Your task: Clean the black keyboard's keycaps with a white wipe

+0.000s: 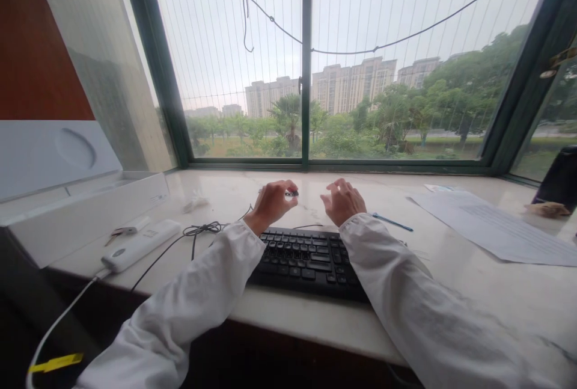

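Note:
A black keyboard [295, 275] lies near the front edge of the counter, below both hands. Just beyond its back edge, my left hand [273, 201] pinches a small black piece with light marks [291, 194] between thumb and fingertips. The piece is too small to name for certain. My right hand [345, 201] hovers behind the keyboard's right part, its fingers loosely curled and apart from the thumb, with nothing visible in it. A gap separates the two hands. Part of the keyboard's right end is hidden by my right sleeve.
A blue pen [393, 222] lies right of my right hand, with printed paper [491, 220] farther right. On the left are a white power strip [142, 246], a tied black cable [202, 229] and an open white box [90, 202]. Window frames [306, 106] stand behind the counter [315, 314].

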`<state>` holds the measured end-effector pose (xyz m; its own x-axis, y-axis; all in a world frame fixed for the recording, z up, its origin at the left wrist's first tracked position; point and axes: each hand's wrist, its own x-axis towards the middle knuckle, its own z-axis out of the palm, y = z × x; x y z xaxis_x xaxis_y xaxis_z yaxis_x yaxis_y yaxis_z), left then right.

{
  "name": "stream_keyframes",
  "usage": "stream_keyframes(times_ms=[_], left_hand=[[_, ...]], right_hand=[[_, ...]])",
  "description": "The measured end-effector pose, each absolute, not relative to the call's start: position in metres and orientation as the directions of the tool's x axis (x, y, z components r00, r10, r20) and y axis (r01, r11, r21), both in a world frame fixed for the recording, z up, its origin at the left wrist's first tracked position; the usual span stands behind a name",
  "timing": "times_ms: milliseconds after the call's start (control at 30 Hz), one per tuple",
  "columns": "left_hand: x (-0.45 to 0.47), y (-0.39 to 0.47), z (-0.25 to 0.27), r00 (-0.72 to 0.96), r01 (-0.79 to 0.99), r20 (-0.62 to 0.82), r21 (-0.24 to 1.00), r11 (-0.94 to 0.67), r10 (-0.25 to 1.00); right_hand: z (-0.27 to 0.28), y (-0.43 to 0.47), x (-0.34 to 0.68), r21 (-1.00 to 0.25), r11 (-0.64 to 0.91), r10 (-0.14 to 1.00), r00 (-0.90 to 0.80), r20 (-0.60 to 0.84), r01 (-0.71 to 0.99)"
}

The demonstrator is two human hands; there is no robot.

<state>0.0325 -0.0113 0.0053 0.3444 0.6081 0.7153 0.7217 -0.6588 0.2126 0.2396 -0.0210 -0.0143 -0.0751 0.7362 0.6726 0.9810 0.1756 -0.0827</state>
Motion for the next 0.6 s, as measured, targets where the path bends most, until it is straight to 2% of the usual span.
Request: stream_keyframes(times_ms=[200,433,600], left_hand=[[-0.008,-0.006,0.028,0.215,0.792,0.658,0.315,-0.523,0.722],[-0.063,-0.036,0.053,0.481,0.762,0.330,0.301,-0.573,0.813],[-0.084,-0.054,0.052,0.551,0.775,0.089,0.315,-0.548,0.830]], right_hand=[[-0.002,-0.031,0.231,-0.046,0.259,0.719,-0.161,0.676,0.965],[-0.008,-0.037,0.220,-0.009,0.362,0.741,-0.282,0.610,0.932],[-0.012,-0.037,0.215,0.012,0.414,0.747,-0.347,0.566,0.910]])
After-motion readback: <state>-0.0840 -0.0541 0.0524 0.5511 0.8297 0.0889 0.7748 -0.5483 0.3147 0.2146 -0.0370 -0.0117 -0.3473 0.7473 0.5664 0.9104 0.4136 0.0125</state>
